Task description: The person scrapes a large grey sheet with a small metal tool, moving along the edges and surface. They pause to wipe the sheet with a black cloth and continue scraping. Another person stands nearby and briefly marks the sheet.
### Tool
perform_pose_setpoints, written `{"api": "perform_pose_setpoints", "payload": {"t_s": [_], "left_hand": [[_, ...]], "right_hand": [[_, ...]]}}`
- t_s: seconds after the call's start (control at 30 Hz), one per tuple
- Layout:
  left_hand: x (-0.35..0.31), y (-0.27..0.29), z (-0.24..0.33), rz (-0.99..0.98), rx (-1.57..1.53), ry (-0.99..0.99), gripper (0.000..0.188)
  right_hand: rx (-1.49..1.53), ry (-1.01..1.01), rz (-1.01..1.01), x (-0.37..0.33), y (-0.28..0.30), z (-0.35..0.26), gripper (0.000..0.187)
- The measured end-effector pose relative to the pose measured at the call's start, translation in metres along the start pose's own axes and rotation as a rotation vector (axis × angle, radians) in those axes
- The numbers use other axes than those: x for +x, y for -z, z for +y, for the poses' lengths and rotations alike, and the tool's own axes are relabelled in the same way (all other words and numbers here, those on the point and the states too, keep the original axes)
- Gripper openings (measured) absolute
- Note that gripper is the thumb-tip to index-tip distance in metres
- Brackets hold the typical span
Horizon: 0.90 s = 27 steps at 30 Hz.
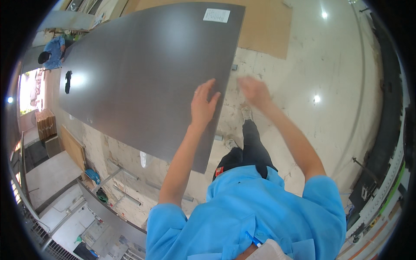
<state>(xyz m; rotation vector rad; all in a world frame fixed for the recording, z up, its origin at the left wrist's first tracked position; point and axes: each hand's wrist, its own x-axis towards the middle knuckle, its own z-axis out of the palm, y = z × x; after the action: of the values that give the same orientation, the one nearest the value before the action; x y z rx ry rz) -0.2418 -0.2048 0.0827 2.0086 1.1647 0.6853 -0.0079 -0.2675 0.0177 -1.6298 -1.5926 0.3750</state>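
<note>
A large dark grey panel (147, 65) stretches away from me, its near right edge running close in front of my body. My left hand (203, 104) is over the panel near that edge, fingers stretched and thumb apart, with nothing in it. It looks to be resting on the surface, though contact is hard to judge. Just past the edge, my right hand (255, 92) hangs above the floor, smeared by motion. Its fingers do not show clearly, and no held thing is visible. A white printed label (216, 15) is stuck near the panel's far right corner.
A small black object (68, 82) lies at the panel's far left end, near a co-worker in blue (53, 53). Cardboard (266, 32) lies on the floor beyond the panel. Metal supports (125, 195) stand at lower left. Dark machinery (383, 99) lines the right side.
</note>
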Motion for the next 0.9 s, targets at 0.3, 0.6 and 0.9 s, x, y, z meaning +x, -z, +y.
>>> {"api": "perform_pose_setpoints", "payload": {"t_s": [0.3,0.6,0.9], "left_hand": [[-0.073,0.114,-0.13,0.395,0.533,0.458,0.047],[-0.201,0.14,-0.166,0.407,0.889,0.625,0.048],[-0.196,0.131,-0.166,0.451,0.903,0.692,0.047]], "right_hand": [[-0.233,-0.111,0.192,0.27,0.03,0.177,0.026],[-0.51,-0.397,-0.178,0.296,0.006,0.241,0.032],[-0.156,0.041,-0.053,0.185,-0.007,0.161,0.029]]}}
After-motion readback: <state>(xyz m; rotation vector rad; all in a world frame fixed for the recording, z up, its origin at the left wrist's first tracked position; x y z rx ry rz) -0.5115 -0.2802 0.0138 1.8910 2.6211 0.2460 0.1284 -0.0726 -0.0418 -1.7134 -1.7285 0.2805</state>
